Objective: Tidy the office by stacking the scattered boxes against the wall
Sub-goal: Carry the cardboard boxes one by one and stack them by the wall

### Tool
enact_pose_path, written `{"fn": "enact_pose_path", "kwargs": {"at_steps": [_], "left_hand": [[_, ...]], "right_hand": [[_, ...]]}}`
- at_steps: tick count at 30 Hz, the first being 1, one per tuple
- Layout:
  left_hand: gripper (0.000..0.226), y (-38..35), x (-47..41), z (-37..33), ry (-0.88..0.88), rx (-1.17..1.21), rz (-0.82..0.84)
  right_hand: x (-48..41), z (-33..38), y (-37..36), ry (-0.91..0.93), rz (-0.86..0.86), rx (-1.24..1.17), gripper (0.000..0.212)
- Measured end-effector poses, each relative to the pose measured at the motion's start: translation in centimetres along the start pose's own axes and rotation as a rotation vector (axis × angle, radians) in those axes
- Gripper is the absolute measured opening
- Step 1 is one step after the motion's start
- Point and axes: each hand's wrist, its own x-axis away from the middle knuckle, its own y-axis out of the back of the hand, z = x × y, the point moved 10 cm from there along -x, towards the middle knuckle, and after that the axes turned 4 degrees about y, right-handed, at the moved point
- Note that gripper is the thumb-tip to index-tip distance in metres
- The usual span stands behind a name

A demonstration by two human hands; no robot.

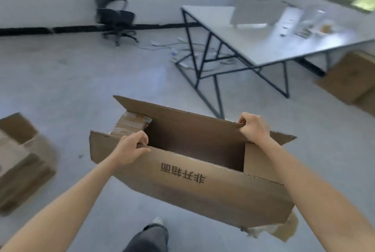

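Both hands grip the open box (182,180) flaps: left hand (129,148) near, right hand (253,128) far

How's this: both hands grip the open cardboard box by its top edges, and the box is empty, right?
Not empty. In the head view, left hand and right hand grip the open cardboard box by its top edges, but a taped parcel lies inside.

Left hand (132,146) and right hand (253,128) grip open cardboard box (203,191) flaps above floor.
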Motion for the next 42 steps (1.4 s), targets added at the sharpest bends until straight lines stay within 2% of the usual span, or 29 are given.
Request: {"fn": "enact_pose_path", "kwargs": {"at_steps": [3, 10, 13, 19, 32, 42], "left_hand": [[0.033, -3.4, -3.8, -3.7, -0.106, 0.03, 0.116], [0.034, -10.4, -9.7, -13.8, -0.386, 0.018, 0.395], [0.035, -13.8, -9.9, -17.0, -0.458, 0.019, 0.467], [0.032, -20.2, -8.1, -23.8, -0.576, -0.017, 0.574], [0.028, -34.5, -2.5, -36.7, -0.658, -0.083, 0.682], [0.029, -43.4, -4.9, -44.2, -0.674, -0.085, 0.712]], "right_hand": [[2.5, -5.0, 2.2, -0.145, -0.002, 0.028, 0.02], [12.0, -13.7, 7.5, -0.534, -0.129, 0.093, 0.021], [17.7, -15.5, 8.5, -0.684, -0.191, 0.12, 0.024], [27.0, -19.4, 9.2, -0.861, -0.308, 0.15, 0.02], [38.1, -33.0, 11.9, -0.92, -0.367, 0.19, 0.014], [38.2, -42.8, 14.0, -0.907, -0.446, 0.187, 0.013]]}}
